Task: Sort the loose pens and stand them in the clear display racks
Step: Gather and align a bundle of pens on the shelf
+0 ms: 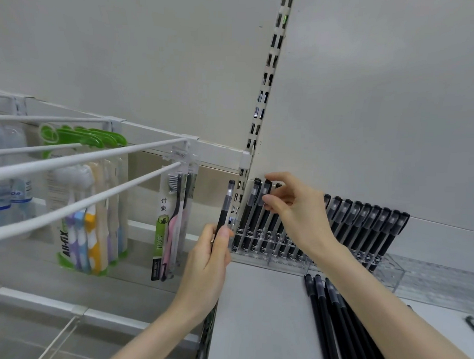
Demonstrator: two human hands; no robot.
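Your left hand (210, 261) grips a black pen (225, 208) upright, just left of the edge of the clear rack (388, 269). Your right hand (296, 208) pinches the cap of a racked pen (264, 199). Loose pens (330, 317) lie on the shelf (258, 314) below that forearm; bare shelf opens between your hands.

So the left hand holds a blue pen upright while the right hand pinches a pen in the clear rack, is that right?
No: the head view shows the left hand holding a black pen, not blue; the right hand does pinch a racked pen.
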